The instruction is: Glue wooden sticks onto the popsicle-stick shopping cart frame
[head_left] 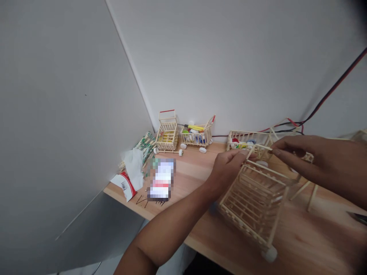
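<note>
A miniature shopping cart made of thin wooden sticks stands tilted at the front of the table, a white wheel at its lower corner. My left hand is closed round the upright of its handle, fingertips partly hidden. On the other side my right hand pinches the right end of the handle's crossbar stick between thumb and fingers. Behind my hands another stick cart holds coloured bottle caps, partly covered by the cart in front.
Two finished-looking stick carts stand by the wall, one with a yellow-handled tool. A blurred-out phone, a red-and-white packet and packaged sticks lie left. Cables run along the wall; a dark tool lies right.
</note>
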`<state>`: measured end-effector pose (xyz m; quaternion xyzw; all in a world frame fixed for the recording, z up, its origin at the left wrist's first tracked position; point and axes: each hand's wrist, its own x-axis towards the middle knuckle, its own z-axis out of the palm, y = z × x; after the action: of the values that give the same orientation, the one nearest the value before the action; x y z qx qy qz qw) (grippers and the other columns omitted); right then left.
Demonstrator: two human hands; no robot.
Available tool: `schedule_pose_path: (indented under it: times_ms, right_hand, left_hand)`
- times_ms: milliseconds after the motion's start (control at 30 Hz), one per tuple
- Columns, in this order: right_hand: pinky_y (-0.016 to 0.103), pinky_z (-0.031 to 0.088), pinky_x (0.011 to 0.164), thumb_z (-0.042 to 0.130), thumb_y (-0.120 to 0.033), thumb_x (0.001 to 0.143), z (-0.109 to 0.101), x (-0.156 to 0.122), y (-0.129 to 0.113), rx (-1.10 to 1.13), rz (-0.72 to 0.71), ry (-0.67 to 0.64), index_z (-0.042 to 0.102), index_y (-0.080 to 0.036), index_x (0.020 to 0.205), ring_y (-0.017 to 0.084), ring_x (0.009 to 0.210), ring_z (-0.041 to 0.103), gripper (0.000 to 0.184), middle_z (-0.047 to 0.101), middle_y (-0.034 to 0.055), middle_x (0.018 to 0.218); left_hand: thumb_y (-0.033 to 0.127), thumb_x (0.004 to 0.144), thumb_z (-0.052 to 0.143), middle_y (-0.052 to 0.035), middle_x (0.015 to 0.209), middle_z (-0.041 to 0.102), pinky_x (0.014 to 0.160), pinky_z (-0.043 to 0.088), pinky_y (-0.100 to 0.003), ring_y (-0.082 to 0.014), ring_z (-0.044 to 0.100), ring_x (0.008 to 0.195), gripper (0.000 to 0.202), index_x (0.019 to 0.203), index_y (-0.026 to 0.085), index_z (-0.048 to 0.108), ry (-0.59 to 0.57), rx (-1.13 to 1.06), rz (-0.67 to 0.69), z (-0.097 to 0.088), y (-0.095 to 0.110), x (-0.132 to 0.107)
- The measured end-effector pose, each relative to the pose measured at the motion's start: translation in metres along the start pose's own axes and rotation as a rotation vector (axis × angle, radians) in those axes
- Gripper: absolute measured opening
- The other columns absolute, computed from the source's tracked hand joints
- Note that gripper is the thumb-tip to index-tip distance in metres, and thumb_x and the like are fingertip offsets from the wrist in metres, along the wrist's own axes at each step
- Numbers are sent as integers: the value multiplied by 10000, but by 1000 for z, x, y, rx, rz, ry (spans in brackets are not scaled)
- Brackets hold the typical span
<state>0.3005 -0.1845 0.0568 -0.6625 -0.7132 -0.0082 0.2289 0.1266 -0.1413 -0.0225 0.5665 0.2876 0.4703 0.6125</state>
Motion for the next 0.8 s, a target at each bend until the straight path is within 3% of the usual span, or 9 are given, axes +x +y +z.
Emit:
schedule_pose_path:
  times_ms: [233, 567, 800]
  right_hand:
    - [356, 434, 574, 439, -497, 738, 1, 3, -1, 3, -62, 12, 685, -276, 695, 239, 619, 644, 334, 717, 30, 697]
    - [308, 395, 571, 460, -385, 818, 1, -1, 4, -8, -159, 27, 656, -233, 727, 205, 609, 600, 265, 681, 27, 684]
    - [289, 365, 602, 486, -350, 868, 4, -3, 5, -7, -190, 45, 690, -213, 799, 182, 639, 580, 255, 674, 27, 708]
  left_hand:
    - [280, 882, 529, -70, 930, 747, 879, 466, -311, -211, 642, 954, 287, 907, 133, 775, 1, 63, 21, 1, 10, -2]
    - [306, 843, 599, -61, 891, 746, 864, 471, -311, -199, 647, 892, 245, 886, 140, 773, 24, 47, -9, 1, 9, -1]
    - [260, 839, 591, -65, 893, 763, 885, 473, -309, -197, 656, 915, 213, 824, 151, 773, 46, 95, 48, 1, 10, -1]
